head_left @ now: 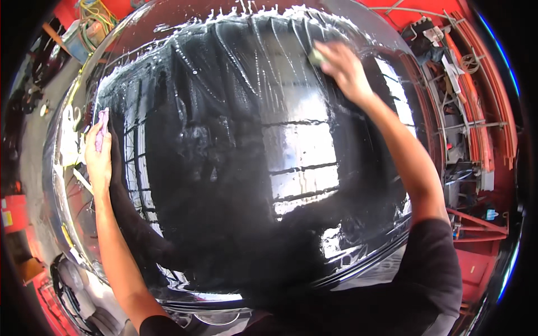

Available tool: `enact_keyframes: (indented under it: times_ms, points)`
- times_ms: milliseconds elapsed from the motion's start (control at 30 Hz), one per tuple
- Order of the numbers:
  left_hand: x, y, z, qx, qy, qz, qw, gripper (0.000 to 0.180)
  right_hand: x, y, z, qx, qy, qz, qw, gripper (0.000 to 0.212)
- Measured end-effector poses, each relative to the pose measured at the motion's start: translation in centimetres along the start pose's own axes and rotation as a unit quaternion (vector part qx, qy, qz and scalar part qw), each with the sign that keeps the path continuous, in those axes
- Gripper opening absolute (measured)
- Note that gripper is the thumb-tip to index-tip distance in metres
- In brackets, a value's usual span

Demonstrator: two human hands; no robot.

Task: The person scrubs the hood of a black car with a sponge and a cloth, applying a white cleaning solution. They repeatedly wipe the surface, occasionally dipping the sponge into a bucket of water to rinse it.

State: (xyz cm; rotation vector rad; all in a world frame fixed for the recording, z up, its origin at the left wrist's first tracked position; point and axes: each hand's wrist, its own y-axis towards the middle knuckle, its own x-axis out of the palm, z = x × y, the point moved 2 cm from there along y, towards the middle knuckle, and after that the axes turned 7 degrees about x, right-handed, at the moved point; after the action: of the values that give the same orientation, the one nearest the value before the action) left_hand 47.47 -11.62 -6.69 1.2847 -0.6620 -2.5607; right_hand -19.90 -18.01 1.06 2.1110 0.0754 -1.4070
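Note:
A large glossy black car panel [218, 151] fills the middle, wet and mirroring bright windows. White suds [241, 19] lie along its far edge, and streaks run down from them toward me. My right hand [348, 73] is stretched out to the panel's far right part, its fingers closed over a pale yellow-green sponge [317, 57] that touches the wet surface; the hand is slightly blurred. At the panel's left edge my left hand [98, 159] grips a crumpled pink cloth [102, 131], part of which sticks up past the fingers.
Along the right stands a red metal rack [476, 227] with long reddish bars [493, 95] and assorted parts. At the upper left are coiled yellow-green hoses [94, 19] near a bluish container [77, 42]. Grey floor [42, 134] shows on the left, with red objects [15, 213] beyond.

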Motion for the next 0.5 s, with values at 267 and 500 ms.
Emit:
enact_keyframes:
  times_ms: [267,500]
  points:
    - [4.4,2.1,3.8,0.0,-0.048,-0.012,0.999,0.04,-1.0,7.0,6.0,0.015,-0.095,0.023,0.995,0.041]
    - [0.1,0.0,1.6,-0.011,0.013,0.004,1.0,0.04,-0.3,-1.9,-4.2,0.018,0.009,-0.031,0.999,0.043]
